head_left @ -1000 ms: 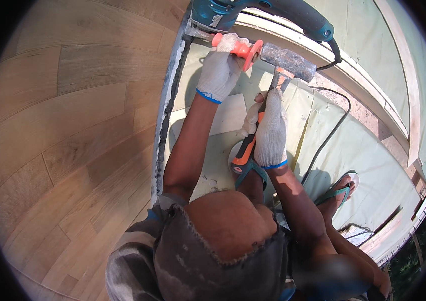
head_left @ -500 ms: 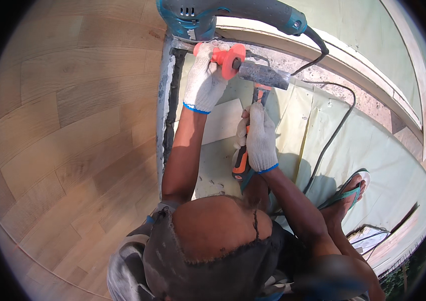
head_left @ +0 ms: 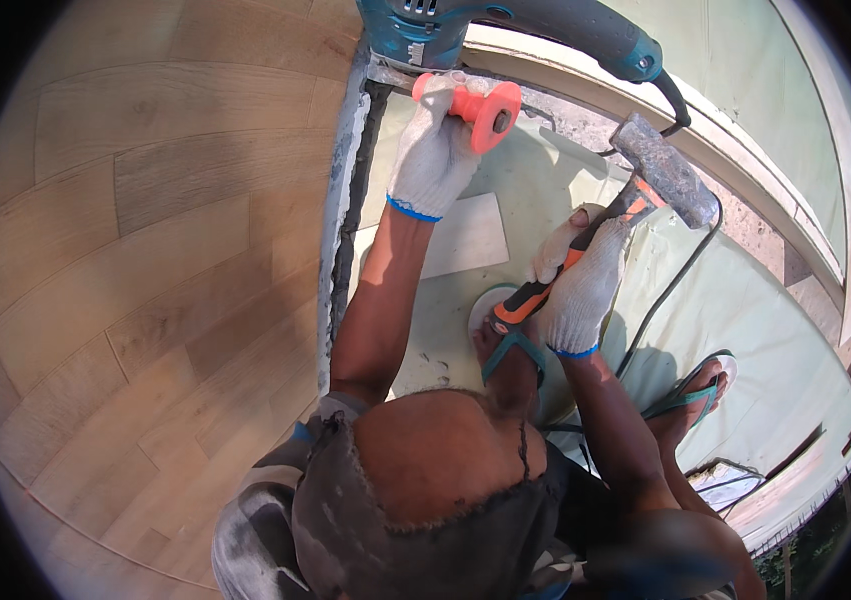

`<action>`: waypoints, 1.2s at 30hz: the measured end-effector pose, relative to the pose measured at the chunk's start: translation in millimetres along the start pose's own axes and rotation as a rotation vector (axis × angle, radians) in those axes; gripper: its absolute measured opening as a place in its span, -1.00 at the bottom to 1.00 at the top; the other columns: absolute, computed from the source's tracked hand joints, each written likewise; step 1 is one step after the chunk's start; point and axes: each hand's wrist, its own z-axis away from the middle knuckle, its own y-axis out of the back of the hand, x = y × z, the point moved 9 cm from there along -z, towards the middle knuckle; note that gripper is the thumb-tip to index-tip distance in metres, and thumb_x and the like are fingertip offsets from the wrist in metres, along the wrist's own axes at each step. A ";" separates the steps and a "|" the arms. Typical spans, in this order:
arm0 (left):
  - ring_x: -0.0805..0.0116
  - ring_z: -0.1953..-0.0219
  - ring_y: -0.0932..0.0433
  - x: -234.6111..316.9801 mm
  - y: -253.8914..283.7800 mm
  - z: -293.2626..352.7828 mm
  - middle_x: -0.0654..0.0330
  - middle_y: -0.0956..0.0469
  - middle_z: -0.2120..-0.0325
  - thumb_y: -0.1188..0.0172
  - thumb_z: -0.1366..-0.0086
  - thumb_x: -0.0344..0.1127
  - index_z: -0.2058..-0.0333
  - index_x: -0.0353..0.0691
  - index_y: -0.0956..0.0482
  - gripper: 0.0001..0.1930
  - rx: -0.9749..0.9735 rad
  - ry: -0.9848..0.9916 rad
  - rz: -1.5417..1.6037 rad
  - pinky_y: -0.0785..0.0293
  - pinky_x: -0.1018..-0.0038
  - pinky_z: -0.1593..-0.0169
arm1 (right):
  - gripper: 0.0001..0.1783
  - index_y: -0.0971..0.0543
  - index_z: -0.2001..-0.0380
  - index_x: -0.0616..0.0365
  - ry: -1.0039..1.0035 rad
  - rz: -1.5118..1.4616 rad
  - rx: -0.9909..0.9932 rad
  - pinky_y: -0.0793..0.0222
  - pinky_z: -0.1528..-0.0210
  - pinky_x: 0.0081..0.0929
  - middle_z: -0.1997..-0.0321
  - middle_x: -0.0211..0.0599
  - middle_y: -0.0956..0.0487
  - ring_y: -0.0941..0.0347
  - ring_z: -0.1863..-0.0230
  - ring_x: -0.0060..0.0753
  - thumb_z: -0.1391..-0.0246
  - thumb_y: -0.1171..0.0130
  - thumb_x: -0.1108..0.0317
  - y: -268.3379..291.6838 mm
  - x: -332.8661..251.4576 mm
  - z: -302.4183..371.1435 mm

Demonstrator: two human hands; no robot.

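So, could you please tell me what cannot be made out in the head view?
Head view: upper part of the teal power tool, cut off by the top edge.
Head view: part of the hammer handle, wrapped by the right hand.
Head view: part of the red chisel grip, covered by the left hand.

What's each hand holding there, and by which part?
The left hand holds a chisel by its red grip; the right hand holds a hammer by its black-and-orange handle.
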 end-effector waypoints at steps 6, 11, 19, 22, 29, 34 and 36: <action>0.33 -0.03 -0.57 2.4 -2.7 0.2 0.23 -0.52 0.06 -0.31 -0.53 -0.21 -0.01 -0.17 -0.50 -0.75 -0.046 0.039 0.013 -0.57 0.27 -0.27 | -0.58 -0.46 0.09 0.18 -0.168 0.453 -0.143 -0.28 0.56 -0.44 0.63 -0.41 -0.38 -0.25 0.66 -0.55 -0.59 0.11 0.01 -14.2 41.4 0.1; 0.32 -0.05 -0.57 -3.7 8.0 -7.0 0.23 -0.53 0.04 -0.30 -0.54 -0.19 -0.02 -0.15 -0.49 -0.74 -0.016 0.052 0.032 -0.56 0.24 -0.29 | -0.54 -0.45 0.07 0.16 -0.092 0.389 -0.117 -0.24 0.57 -0.43 0.63 -0.44 -0.39 -0.24 0.68 -0.55 -0.58 0.05 -0.08 11.5 17.8 -16.5; 0.33 0.07 -0.55 5.8 -2.1 8.9 0.26 -0.53 0.21 -0.23 -0.56 -0.23 0.11 -0.13 -0.51 -0.86 0.121 -0.001 -0.096 -0.51 0.23 -0.18 | -0.54 -0.41 0.04 -0.06 0.308 -0.281 -0.044 -0.35 0.46 -0.29 0.56 -0.42 -0.38 -0.32 0.61 -0.42 -0.52 0.02 -0.24 31.0 -45.3 -6.6; 0.33 -0.03 -0.55 -0.6 -8.3 -0.4 0.25 -0.53 0.11 -0.22 -0.58 -0.16 0.01 -0.12 -0.48 -0.78 0.032 0.050 -0.118 -0.52 0.21 -0.26 | -0.57 -0.44 0.11 0.02 0.090 -0.070 0.103 -0.27 0.52 -0.40 0.61 -0.46 -0.34 -0.22 0.65 -0.52 -0.56 0.02 -0.15 8.4 24.7 2.4; 0.31 -0.07 -0.55 2.7 0.8 8.9 0.19 -0.53 0.05 -0.20 -0.60 -0.08 -0.08 -0.13 -0.44 -0.70 0.092 0.010 0.031 -0.49 0.26 -0.32 | -0.61 -0.45 0.11 0.12 -0.154 0.383 -0.099 -0.22 0.56 -0.51 0.61 -0.47 -0.38 -0.23 0.64 -0.62 -0.59 0.07 -0.01 6.6 31.0 -2.4; 0.31 -0.04 -0.55 -5.6 0.3 3.1 0.22 -0.51 0.08 -0.19 -0.60 -0.04 -0.07 -0.14 -0.44 -0.67 0.077 -0.001 0.027 -0.49 0.25 -0.32 | -0.60 -0.42 0.11 0.12 -0.010 0.207 -0.080 -0.24 0.56 -0.45 0.64 -0.44 -0.36 -0.22 0.67 -0.56 -0.62 0.15 -0.01 15.0 15.1 -8.3; 0.33 -0.02 -0.54 -10.6 0.4 3.3 0.24 -0.50 0.11 -0.19 -0.59 -0.02 -0.07 -0.14 -0.44 -0.66 0.096 0.010 0.005 -0.50 0.25 -0.31 | -0.60 -0.42 0.12 0.12 0.014 0.200 -0.071 -0.24 0.56 -0.43 0.64 -0.44 -0.35 -0.20 0.68 -0.54 -0.62 0.17 0.00 13.6 17.2 -8.0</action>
